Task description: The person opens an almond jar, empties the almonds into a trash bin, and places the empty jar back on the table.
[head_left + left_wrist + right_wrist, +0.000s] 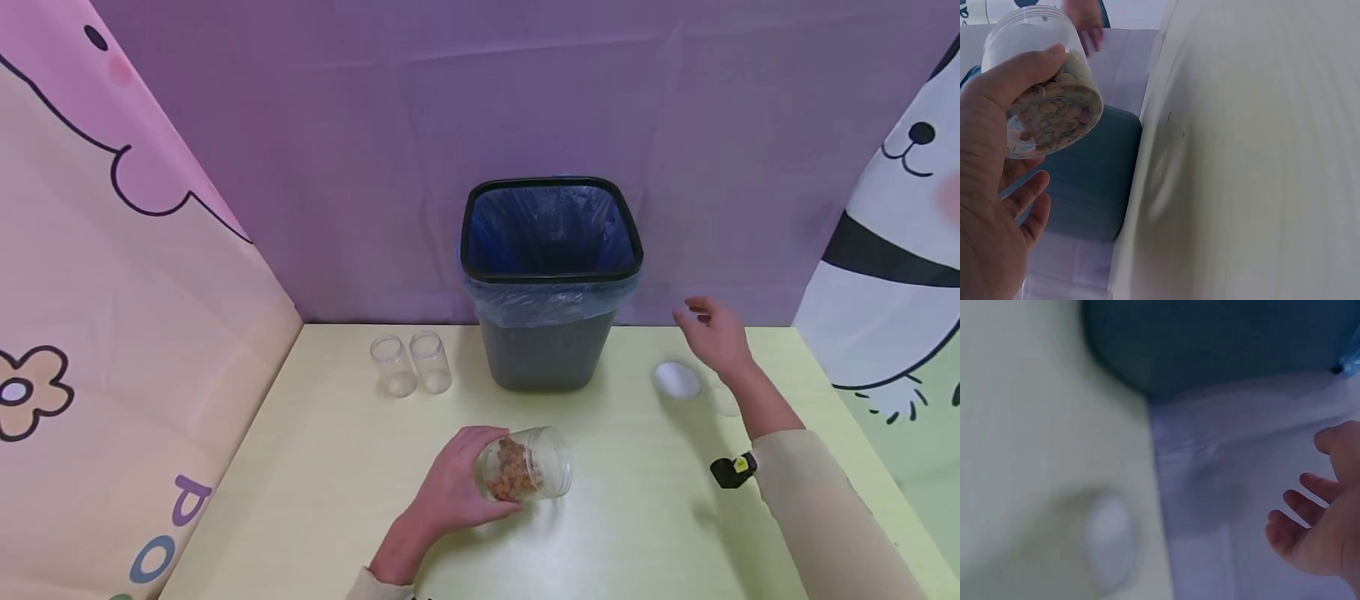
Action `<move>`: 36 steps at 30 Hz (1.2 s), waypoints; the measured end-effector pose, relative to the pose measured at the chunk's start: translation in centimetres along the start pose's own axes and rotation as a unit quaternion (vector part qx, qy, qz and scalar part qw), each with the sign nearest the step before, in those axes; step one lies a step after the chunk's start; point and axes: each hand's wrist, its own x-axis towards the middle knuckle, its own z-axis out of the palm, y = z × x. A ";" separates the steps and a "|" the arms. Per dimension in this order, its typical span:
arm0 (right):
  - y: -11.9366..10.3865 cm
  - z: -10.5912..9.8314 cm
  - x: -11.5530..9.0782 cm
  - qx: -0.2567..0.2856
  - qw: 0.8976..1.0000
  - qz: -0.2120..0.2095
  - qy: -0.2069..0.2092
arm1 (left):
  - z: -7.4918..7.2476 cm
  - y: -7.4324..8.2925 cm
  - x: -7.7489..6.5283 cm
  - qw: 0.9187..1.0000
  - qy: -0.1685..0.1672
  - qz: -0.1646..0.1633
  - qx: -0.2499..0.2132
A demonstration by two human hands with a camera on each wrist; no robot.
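Observation:
My left hand (453,487) grips a clear jar (552,467) tipped nearly onto its side, its open mouth facing right. Small brown nut-like pieces (512,468) fill part of it. In the left wrist view, the thumb lies along the jar's side and the lower fingers are loosely bent beneath it. Off to the right, my right hand (718,340) is raised over the table with fingers relaxed, holding nothing. Below it lies a round white lid (678,380). The right wrist view shows the same loose fingers (1319,487).
A grey bin (547,350) with a blue liner (551,225) stands at the back centre. Two clear jars (393,367) stand to its left. Another clear container (724,402) is partly behind the right wrist. A purple cloth (360,167) backs the table (300,500).

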 end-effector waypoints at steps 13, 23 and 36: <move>-12.1 -1.3 1.8 0.189 0.980 0.035 -0.042 | -0.9 -0.3 -0.6 1.000 0.001 -0.015 -0.021; -15.0 -1.2 2.9 0.217 0.969 0.064 -0.095 | -1.6 -0.3 -0.7 0.999 0.005 -0.036 -0.025; -15.3 -0.5 3.5 0.208 0.972 0.053 -0.095 | -3.1 -0.7 -0.5 0.998 0.019 -0.038 -0.043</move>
